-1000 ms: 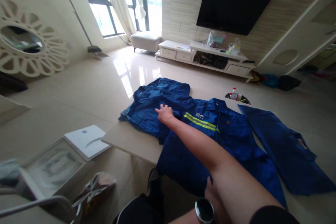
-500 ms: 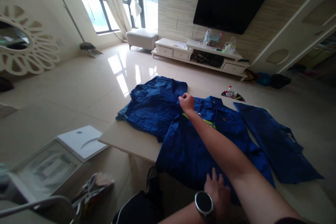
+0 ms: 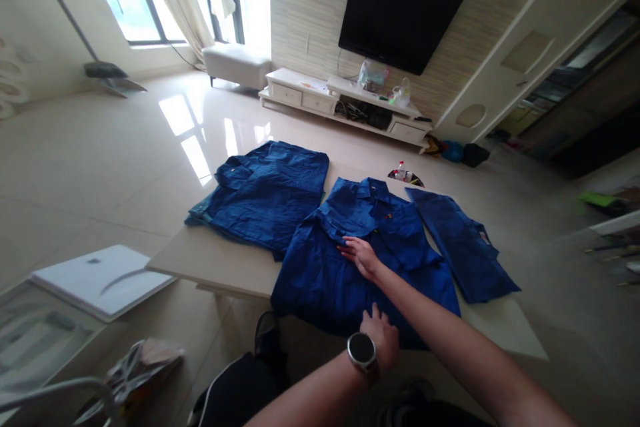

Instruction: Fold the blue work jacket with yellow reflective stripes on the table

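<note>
A blue work jacket (image 3: 330,280) with a collar lies spread over the near edge of the table, one sleeve (image 3: 350,207) laid across its front. My right hand (image 3: 363,257) rests on the jacket just below this sleeve, palm down and fingers stretched out. Closer to me, my left hand (image 3: 381,333), with a round watch (image 3: 361,348) on the wrist, lies at the jacket's lower part with its fingers spread. To the left is a stack of folded blue garments (image 3: 270,193). Another folded blue garment (image 3: 457,240) lies on the right.
The pale table (image 3: 215,260) carries all the garments. A white box (image 3: 100,277) stands low at the left, near a plastic-wrapped bundle (image 3: 145,367). Beyond the table are a bin with bottles (image 3: 405,175), a TV cabinet (image 3: 300,100) and a grey bench (image 3: 237,67).
My right hand has let go of the jacket's sleeve, which now covers the yellow-green stripe, and has come nearer and opened. The view has swung right. My left hand stays low on the jacket.
</note>
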### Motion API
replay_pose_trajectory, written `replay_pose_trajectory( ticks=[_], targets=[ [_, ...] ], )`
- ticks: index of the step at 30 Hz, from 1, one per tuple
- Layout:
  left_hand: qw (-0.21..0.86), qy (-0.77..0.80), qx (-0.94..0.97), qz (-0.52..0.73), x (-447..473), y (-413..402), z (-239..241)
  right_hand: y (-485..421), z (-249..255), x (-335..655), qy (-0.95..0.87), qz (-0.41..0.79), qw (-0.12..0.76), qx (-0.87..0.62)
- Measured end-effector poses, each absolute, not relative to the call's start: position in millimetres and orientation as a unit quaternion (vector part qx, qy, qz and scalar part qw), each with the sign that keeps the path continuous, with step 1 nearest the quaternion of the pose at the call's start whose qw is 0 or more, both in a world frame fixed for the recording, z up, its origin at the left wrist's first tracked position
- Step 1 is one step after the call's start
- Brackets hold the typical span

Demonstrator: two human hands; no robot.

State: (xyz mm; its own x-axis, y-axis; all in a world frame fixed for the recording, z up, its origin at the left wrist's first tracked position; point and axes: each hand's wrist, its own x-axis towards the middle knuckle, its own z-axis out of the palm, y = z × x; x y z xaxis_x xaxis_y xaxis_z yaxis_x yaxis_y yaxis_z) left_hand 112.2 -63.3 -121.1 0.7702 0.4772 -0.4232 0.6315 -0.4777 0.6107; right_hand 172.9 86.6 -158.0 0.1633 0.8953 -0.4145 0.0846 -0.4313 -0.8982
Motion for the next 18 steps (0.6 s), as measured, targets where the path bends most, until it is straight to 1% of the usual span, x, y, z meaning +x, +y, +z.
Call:
replay_pose_trajectory(
  ticks=[4,11,15,18],
  targets=[
    [0.382,0.304,0.866,-0.110,118.4,-70.4,-127.4,86.5,-160.1,175.5,-0.381,0.548,0.339,-0.663],
    [0.373,0.297,0.870,-0.125,114.9,-70.6,-121.3,87.2,-153.0,172.6,-0.436,0.521,0.293,-0.673],
    [0.385,0.297,0.866,-0.120,112.5,-69.6,-115.5,111.0,-152.4,168.1,-0.466,0.437,0.262,-0.724],
    [0.383,0.291,0.865,-0.143,113.6,-69.3,-111.0,129.9,-149.2,183.3,-0.483,0.316,0.245,-0.779]
  ],
)
